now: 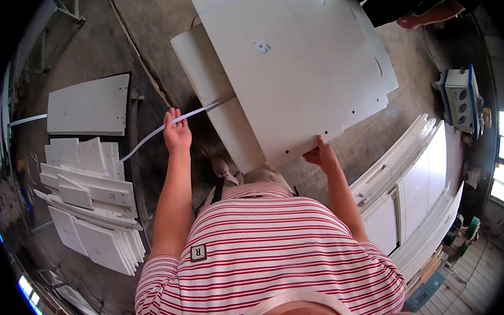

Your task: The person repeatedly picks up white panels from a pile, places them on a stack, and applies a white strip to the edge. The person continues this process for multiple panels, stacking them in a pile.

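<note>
A large white panel (304,67) with small dark holes and a paper label lies before me, over another pale panel (235,124) that juts out on its left. My right hand (323,155) grips the large panel's near edge, thumb on top and the other fingers partly hidden underneath. To the left, a white strap (199,110) runs across the fingers of my left hand (177,133), palm up and fingers curled at it. From there the strap reaches the panels on one side and sags toward the left stack on the other.
White boards (86,185) are stacked on my left, with a wide white panel (87,107) beyond them. More long white pieces (406,182) lie at the right. A blue-and-white machine (459,100) stands farther right. Another person's arm (436,14) shows at the far right.
</note>
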